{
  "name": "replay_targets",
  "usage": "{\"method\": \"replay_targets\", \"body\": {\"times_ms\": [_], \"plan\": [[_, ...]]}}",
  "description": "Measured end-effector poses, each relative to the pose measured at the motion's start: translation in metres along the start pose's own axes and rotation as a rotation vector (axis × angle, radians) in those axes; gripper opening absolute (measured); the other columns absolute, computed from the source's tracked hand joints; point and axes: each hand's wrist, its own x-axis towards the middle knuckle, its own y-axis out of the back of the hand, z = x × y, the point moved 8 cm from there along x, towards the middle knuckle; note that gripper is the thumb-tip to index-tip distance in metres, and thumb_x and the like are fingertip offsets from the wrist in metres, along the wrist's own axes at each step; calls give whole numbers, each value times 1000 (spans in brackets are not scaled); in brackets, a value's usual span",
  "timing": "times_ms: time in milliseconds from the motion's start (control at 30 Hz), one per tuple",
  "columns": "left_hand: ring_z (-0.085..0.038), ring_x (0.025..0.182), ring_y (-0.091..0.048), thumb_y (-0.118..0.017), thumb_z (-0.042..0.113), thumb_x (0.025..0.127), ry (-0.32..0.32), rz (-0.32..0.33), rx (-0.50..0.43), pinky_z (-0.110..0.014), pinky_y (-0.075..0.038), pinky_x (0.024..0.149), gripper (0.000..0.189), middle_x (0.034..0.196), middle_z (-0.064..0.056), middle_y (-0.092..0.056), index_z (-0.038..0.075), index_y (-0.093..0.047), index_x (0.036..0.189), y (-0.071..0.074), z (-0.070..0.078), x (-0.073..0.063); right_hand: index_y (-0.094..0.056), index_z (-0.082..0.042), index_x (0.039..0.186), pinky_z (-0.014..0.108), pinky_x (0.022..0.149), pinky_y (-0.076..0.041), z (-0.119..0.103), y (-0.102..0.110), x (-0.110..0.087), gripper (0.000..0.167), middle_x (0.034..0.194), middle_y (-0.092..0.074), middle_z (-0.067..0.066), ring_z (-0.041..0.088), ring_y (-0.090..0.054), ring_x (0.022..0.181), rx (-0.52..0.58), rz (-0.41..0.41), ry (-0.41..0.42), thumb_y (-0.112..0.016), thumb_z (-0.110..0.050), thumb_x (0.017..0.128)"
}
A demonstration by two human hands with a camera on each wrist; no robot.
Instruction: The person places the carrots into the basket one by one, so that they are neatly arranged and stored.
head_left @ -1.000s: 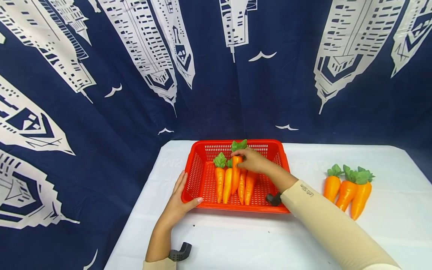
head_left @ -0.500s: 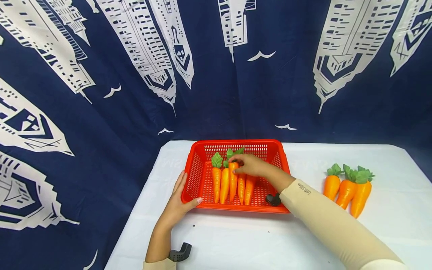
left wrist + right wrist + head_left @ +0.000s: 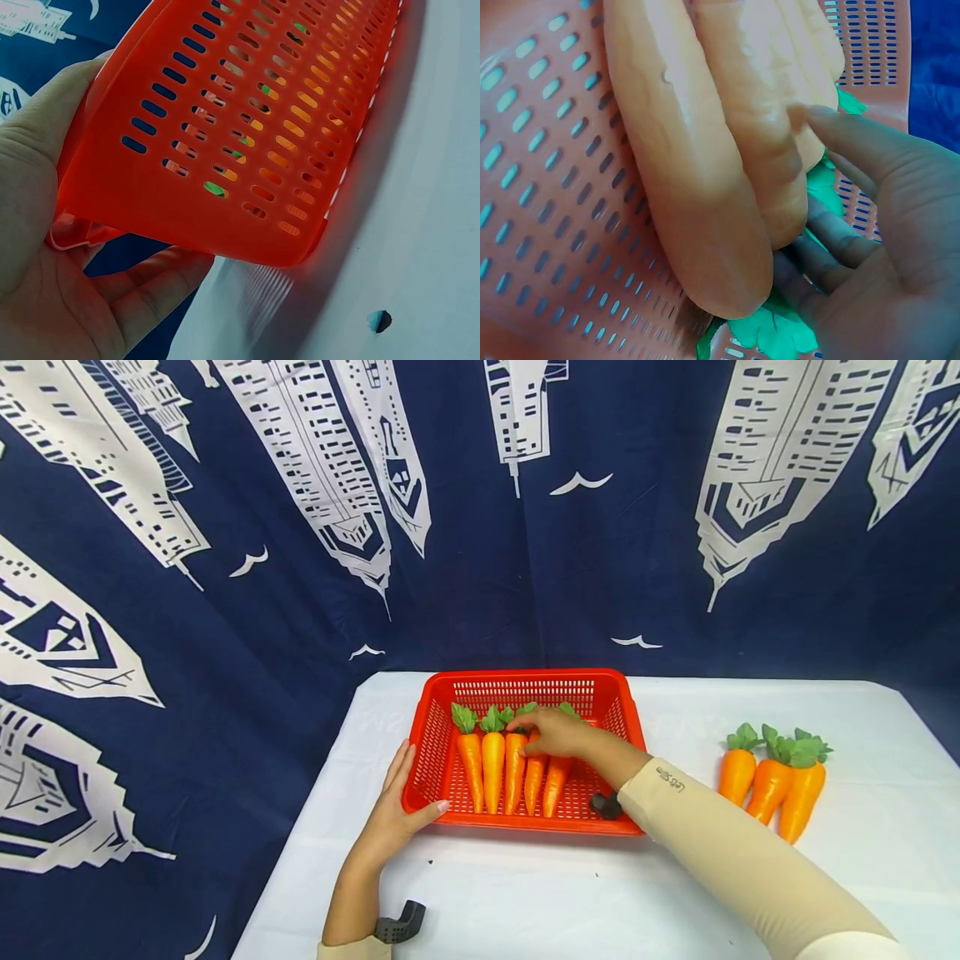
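A red plastic basket holds a row of several orange carrots with green leaves. My left hand grips its near left corner, thumb on the front rim and fingers along the outer left wall; the left wrist view shows the hand around the corner of the basket wall. Inside the basket, my right hand pinches the leafy end of the middle carrot, covering part of the tops on the right. In the right wrist view the thumb of the right hand rests against the carrots, its fingers down by the leaves.
Three more carrots lie side by side on the white tabletop, right of the basket. A blue cloth printed with white buildings hangs behind and to the left. Black wrist devices sit on both arms.
My right hand has lowered the middle carrot into the row. The carrots left of it have shifted left and spread apart, showing more leaves. My left hand has stayed on the corner.
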Motion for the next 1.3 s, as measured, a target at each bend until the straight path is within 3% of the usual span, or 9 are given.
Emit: {"method": "replay_targets", "body": {"times_ms": [167,300,500,700,967,1133,1300], "plan": [[-27,156,-15,-84,40,80,13,-1,-8,-64,-28,120,107,169,18,-4,38,-16,162,0,0,1,-66,-13,132,50,103,-51,-1,11,0,42,135,-63,15,34,-62,121,64,63,6,-75,-19,91],[-26,156,-16,-84,42,79,25,0,-7,-62,-30,120,108,168,21,-5,38,-16,162,0,-1,1,-66,-8,132,49,101,-53,-8,27,-4,40,134,-62,19,37,-63,120,196,129,-3,-72,-16,93],[-28,158,-11,-83,37,82,-3,-7,12,-68,-20,121,106,169,19,-3,35,-15,162,0,2,1,-63,-8,134,39,87,-58,-11,54,-19,40,135,-62,18,30,-66,112,347,207,-42,-69,-20,96],[-27,158,-8,-83,32,83,-13,-5,25,-69,-15,121,105,168,21,-2,34,-14,163,0,3,1,-64,-11,133,42,94,-56,-7,80,-34,38,134,-64,17,30,-65,112,434,272,-55,-67,-22,97],[-26,158,-11,-84,39,81,-6,-7,10,-68,-18,121,107,168,22,-3,36,-14,162,1,2,1,-61,-10,136,49,103,-53,7,113,-56,40,134,-64,18,32,-65,118,442,341,-65,-67,-21,98],[-27,158,-9,-83,34,83,-11,-8,9,-68,-16,122,106,168,21,-2,34,-14,163,1,2,1,-59,-9,138,46,103,-54,26,129,-80,41,136,-63,19,32,-64,121,410,373,-87,-64,-23,100],[-29,158,-9,-83,33,83,-9,-6,19,-69,-16,121,105,169,17,-2,34,-14,163,2,2,1,-58,-10,140,37,101,-56,53,142,-109,44,137,-63,17,11,-67,113,372,416,-145,-63,-29,101]]}}
